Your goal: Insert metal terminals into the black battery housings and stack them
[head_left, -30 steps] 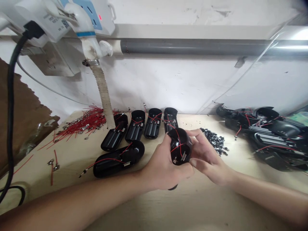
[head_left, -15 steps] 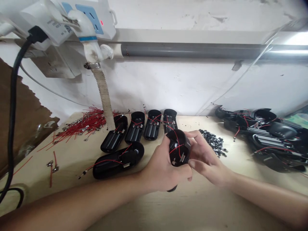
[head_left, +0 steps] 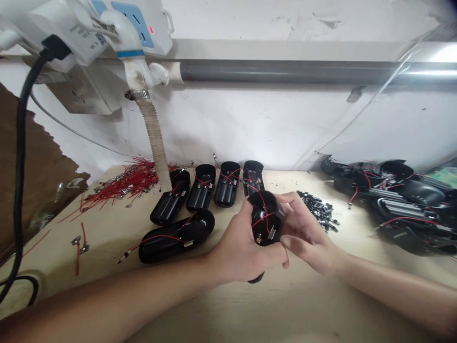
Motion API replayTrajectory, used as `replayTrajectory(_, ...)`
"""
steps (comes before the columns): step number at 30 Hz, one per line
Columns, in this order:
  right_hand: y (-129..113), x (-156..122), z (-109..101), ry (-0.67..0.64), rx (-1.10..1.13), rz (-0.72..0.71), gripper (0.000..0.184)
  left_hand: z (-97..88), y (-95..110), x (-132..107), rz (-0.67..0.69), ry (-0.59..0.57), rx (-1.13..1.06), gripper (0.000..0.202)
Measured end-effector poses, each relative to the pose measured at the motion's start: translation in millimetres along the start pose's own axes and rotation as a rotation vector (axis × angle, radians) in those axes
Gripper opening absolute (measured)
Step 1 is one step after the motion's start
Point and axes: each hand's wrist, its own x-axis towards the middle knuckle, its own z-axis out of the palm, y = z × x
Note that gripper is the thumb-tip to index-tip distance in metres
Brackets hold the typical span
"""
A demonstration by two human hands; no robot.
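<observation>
A glossy black plastic housing (head_left: pixel 263 214) with red wires and a small white connector is held up over the table, near its middle. My left hand (head_left: pixel 241 245) wraps round its left side and lower part, hiding much of the lower body. On the right side, my right hand (head_left: pixel 307 233) grips the edge with thumb and fingertips. Behind it stands another wired black housing (head_left: pixel 253 172), partly covered. A similar housing (head_left: pixel 174 237) lies on its side left of my hands, its red lead trailing onto the table.
More black housings (head_left: pixel 227 186) stand in a row at the back. Red wires with metal tabs (head_left: pixel 124 183) are heaped at the left. Small dark metal parts (head_left: pixel 319 212) lie right of my hands, beside piled housings (head_left: pixel 403 205). A ribbed hose (head_left: pixel 155 138) hangs over the table.
Almost nothing differs. Both hands keep the same hold on the housing, and the whole view has shifted very slightly.
</observation>
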Motion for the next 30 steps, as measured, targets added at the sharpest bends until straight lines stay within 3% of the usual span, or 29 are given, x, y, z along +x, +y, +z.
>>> replayTrajectory(8,1.3,4.1,-5.7,-0.010,-0.049,-0.056,0.054,-1.4,1.1,0.6,-0.028,-0.005,-0.005,0.067)
replayTrajectory(15,1.5,2.6,-9.2,-0.003,0.004,-0.051,0.066,0.3,5.6,5.7,0.038,-0.100,-0.129,0.073)
replayTrajectory(18,6.2,3.8,-8.5,0.026,0.042,-0.049,0.073,1.6,5.8,7.1,-0.002,-0.118,-0.172,0.073)
replayTrajectory(24,10.0,4.1,-5.7,0.042,0.071,-0.036,0.077,0.9,3.9,6.6,-0.051,-0.123,-0.208,0.095)
replayTrajectory(30,5.2,0.5,-2.4,0.053,0.027,0.042,0.094,0.0,5.1,7.2,-0.071,-0.155,-0.200,0.097)
